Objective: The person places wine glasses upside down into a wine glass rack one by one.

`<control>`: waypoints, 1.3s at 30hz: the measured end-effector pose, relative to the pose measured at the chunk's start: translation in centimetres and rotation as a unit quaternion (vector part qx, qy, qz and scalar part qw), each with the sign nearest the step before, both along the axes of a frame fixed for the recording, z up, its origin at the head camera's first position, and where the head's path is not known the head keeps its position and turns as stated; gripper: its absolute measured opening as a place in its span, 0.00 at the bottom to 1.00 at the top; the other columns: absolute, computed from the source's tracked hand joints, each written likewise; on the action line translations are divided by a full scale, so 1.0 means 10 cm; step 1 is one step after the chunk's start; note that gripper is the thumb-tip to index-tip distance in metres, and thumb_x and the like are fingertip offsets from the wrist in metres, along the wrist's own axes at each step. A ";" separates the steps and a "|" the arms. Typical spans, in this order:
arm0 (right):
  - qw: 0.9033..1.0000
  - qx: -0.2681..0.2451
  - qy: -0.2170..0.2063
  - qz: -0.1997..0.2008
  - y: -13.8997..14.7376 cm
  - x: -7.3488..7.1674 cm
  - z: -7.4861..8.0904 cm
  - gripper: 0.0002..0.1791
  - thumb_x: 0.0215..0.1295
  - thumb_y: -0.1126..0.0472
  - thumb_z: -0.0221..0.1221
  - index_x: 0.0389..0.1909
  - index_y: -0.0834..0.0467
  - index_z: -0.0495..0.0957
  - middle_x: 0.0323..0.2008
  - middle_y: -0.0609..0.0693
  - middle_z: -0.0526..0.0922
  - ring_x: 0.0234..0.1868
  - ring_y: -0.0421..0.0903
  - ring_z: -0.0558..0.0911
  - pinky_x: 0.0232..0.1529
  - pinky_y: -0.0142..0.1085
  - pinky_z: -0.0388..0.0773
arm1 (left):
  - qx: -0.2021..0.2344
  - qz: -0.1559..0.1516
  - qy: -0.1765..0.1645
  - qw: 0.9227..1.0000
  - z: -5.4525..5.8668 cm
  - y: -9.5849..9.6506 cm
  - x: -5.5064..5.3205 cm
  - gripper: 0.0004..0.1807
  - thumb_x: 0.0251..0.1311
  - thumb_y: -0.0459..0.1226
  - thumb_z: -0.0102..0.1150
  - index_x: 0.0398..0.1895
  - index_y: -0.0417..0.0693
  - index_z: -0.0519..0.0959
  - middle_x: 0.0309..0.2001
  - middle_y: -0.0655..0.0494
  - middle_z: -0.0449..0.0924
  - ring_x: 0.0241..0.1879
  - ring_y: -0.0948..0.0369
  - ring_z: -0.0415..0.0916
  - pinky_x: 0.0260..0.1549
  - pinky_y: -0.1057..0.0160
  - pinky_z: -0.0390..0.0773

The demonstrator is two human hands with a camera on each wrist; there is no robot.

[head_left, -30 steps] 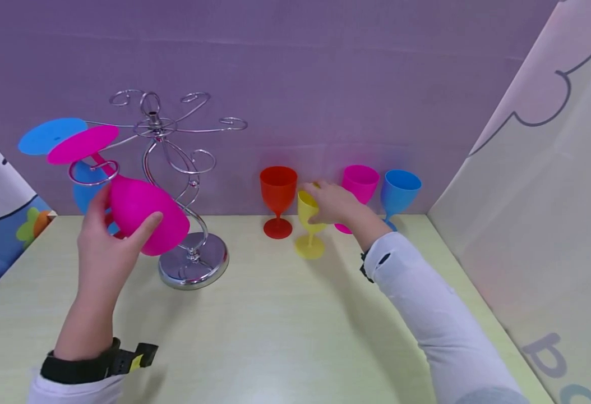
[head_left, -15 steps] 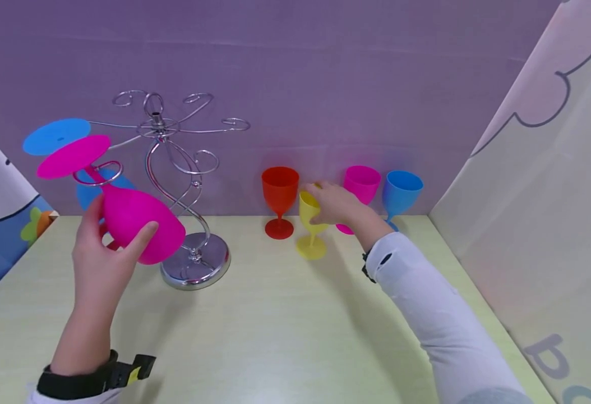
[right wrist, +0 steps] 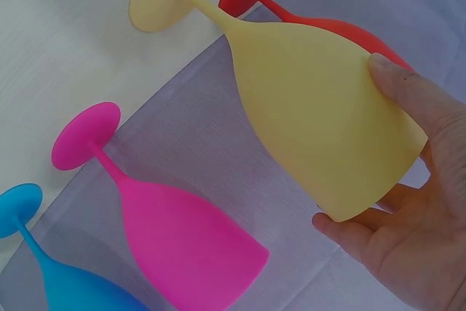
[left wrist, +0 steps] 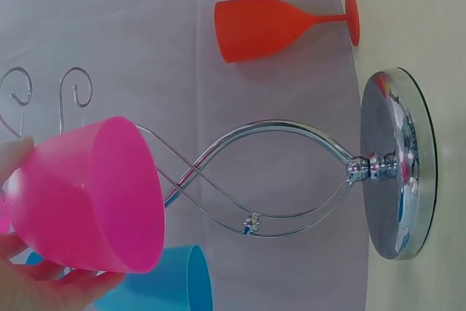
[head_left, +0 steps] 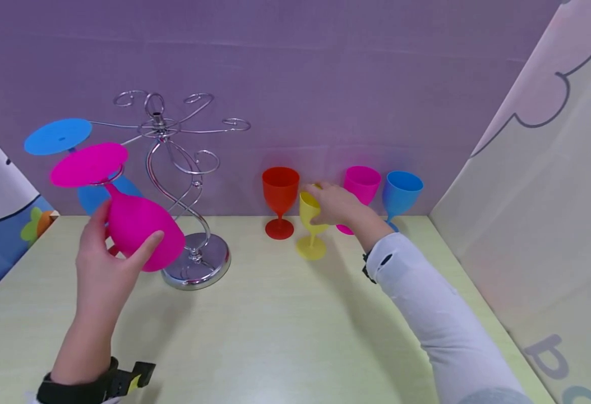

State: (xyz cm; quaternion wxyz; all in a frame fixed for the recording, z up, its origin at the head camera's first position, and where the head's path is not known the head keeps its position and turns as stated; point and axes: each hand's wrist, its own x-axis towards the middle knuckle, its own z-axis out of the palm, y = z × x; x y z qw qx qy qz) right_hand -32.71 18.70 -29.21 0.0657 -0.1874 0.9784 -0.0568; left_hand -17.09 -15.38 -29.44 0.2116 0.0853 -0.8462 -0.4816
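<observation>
My left hand [head_left: 105, 252] grips the bowl of a pink goblet [head_left: 141, 230], which is tipped upside down with its foot upward. Its stem lies at the curled end of one arm of the chrome rack [head_left: 196, 264]; whether it rests there I cannot tell. Behind it a blue goblet [head_left: 58, 136] hangs inverted from another arm. My right hand [head_left: 338, 205] holds the rim of a yellow goblet [head_left: 312, 247], standing upright on the table; in the right wrist view, thumb and fingers lie on opposite sides of the yellow bowl [right wrist: 313, 107].
Left of the yellow goblet stands a red goblet [head_left: 280, 191]. Another pink goblet [head_left: 361, 180] and another blue goblet [head_left: 401, 191] stand to its right, near the purple backdrop [head_left: 295, 84]. A pale panel [head_left: 543, 235] borders the table [head_left: 255, 331] on the right.
The left hand has lowered the pink goblet, and its foot now sits lower, just above the rack arm's curl. The right hand has stayed at the yellow goblet.
</observation>
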 end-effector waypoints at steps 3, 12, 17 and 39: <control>1.000 0.001 -0.001 -0.001 0.00 0.00 0.00 0.45 0.49 0.54 0.67 0.67 0.42 0.54 0.64 0.55 0.58 0.60 0.54 0.60 0.48 0.48 0.76 | -0.003 0.000 0.005 1.000 -0.01 0.01 0.00 0.48 0.52 0.45 0.63 0.71 0.61 0.43 0.68 0.50 0.51 0.66 0.50 0.49 0.49 0.37 0.69; 1.000 0.000 0.002 0.001 0.00 -0.01 -0.01 0.44 0.49 0.54 0.67 0.67 0.42 0.55 0.64 0.55 0.59 0.59 0.54 0.61 0.47 0.47 0.77 | -0.008 -0.006 0.008 1.000 -0.05 0.01 -0.02 0.48 0.52 0.45 0.63 0.71 0.60 0.43 0.68 0.49 0.51 0.66 0.49 0.48 0.48 0.37 0.70; 1.000 0.013 0.007 0.004 0.01 -0.01 -0.01 0.44 0.50 0.53 0.66 0.67 0.42 0.54 0.64 0.55 0.59 0.60 0.53 0.61 0.48 0.47 0.76 | -0.012 -0.012 0.015 1.000 -0.04 0.02 0.00 0.48 0.52 0.45 0.63 0.71 0.59 0.43 0.68 0.49 0.51 0.65 0.49 0.48 0.48 0.36 0.70; 1.000 0.015 -0.001 0.001 0.00 0.02 -0.01 0.45 0.50 0.53 0.66 0.68 0.42 0.54 0.65 0.55 0.58 0.61 0.54 0.60 0.49 0.48 0.75 | -0.026 -0.014 0.009 1.000 -0.06 0.00 0.04 0.50 0.50 0.39 0.64 0.71 0.59 0.42 0.68 0.48 0.49 0.65 0.49 0.47 0.45 0.35 0.70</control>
